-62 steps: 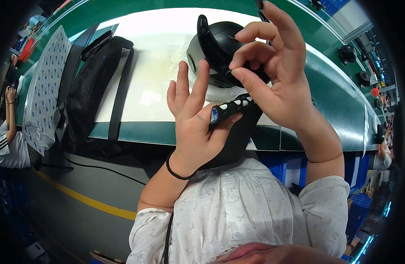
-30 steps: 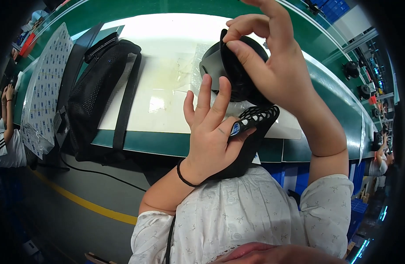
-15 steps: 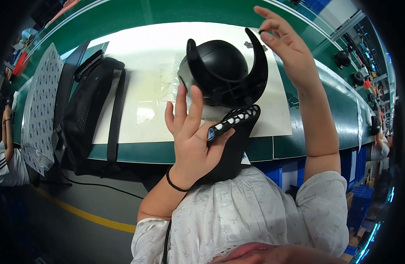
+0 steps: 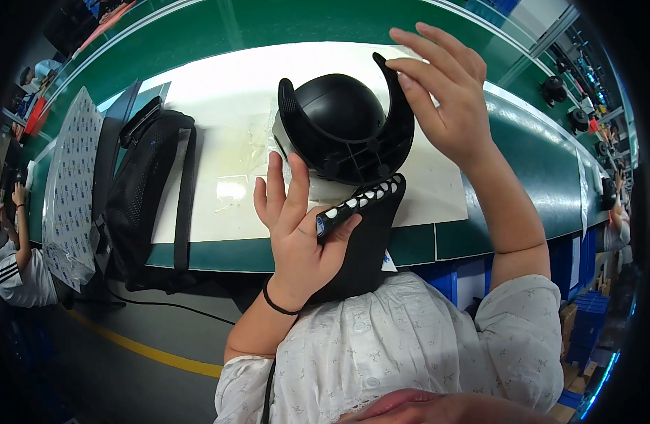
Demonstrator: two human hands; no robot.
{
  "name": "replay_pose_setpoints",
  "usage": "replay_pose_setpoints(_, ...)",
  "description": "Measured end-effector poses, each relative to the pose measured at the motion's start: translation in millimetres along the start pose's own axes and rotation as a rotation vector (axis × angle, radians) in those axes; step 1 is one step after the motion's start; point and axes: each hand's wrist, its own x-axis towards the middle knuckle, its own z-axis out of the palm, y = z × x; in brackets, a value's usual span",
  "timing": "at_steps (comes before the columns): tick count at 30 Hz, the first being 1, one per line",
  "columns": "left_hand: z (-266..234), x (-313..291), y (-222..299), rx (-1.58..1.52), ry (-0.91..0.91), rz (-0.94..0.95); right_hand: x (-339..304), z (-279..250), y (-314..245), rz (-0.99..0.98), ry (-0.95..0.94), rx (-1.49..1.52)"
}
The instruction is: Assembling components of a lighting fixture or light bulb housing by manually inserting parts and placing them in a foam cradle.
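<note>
A glossy black dome (image 4: 344, 106) rests on the white sheet, ringed by a black frame with two curved horns (image 4: 360, 157). My left hand (image 4: 300, 247) pinches a black strip with white round spots (image 4: 360, 205) between thumb and forefinger. Its other fingers are raised near the frame's left side. Below the strip hangs a broad black panel (image 4: 364, 251); I cannot tell whether the two are one piece. My right hand (image 4: 448, 99) is at the right horn's tip, thumb and forefinger closed there, other fingers stretched out. Whatever sits between those fingertips is hidden.
A long black mesh bag with a strap (image 4: 145, 187) lies to the left, beside a clear printed plastic bag (image 4: 74, 187). Under everything is a white sheet (image 4: 222, 152) on a green worktop (image 4: 526, 191). Another person (image 4: 21, 261) works at the far left.
My right fingertips have come left onto the right horn's tip; the small dark piece between them is out of sight now. My left hand keeps its pinch. The whole view has shifted slightly.
</note>
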Motion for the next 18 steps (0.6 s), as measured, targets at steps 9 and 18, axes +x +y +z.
replay_pose_setpoints(9,-0.4,-2.6,0.9,-0.007,-0.011,-0.004,3.2,6.2,14.4,0.672,-0.105,1.041)
replay_pose_setpoints(18,-9.6,-8.0,-2.2,-0.075,-0.043,0.005,9.5,23.1,67.0,1.036,-0.168,1.453)
